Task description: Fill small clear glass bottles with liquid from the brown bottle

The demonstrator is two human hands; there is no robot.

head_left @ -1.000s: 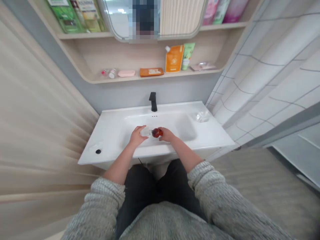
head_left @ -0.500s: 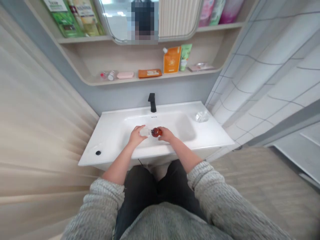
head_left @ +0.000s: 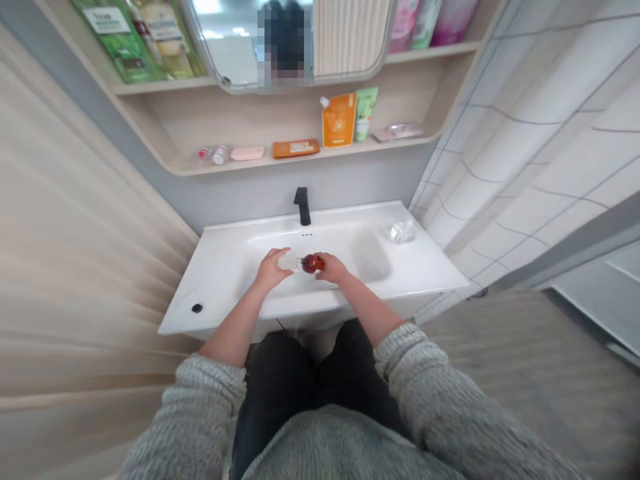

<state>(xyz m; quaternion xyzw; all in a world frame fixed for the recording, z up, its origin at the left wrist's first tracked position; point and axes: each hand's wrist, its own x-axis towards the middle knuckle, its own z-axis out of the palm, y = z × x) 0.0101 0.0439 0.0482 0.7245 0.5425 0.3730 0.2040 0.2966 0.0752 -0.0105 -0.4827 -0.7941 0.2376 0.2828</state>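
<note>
My left hand [head_left: 272,269] is closed around a small clear bottle [head_left: 288,261] above the sink basin. In my right hand [head_left: 331,268] is a reddish-brown bottle [head_left: 313,263], tipped on its side. Its dark neck points left and meets, or nearly meets, the mouth of the clear bottle; I cannot tell whether they touch. Both bottles are over the white sink [head_left: 373,257], beneath the black faucet [head_left: 303,207]. My palms hide parts of both bottles.
A round black cap [head_left: 197,308] lies on the counter's left side, and crumpled clear plastic [head_left: 402,232] on its right. On the shelf above stand an orange pouch [head_left: 339,120], a green tube [head_left: 366,115] and an orange packet [head_left: 295,148]. A beige curtain [head_left: 75,253] hangs at left.
The view has shifted slightly, and both hands keep their grips over the basin. The clear bottle and the reddish-brown bottle stay mouth to mouth, with hardly any movement.
</note>
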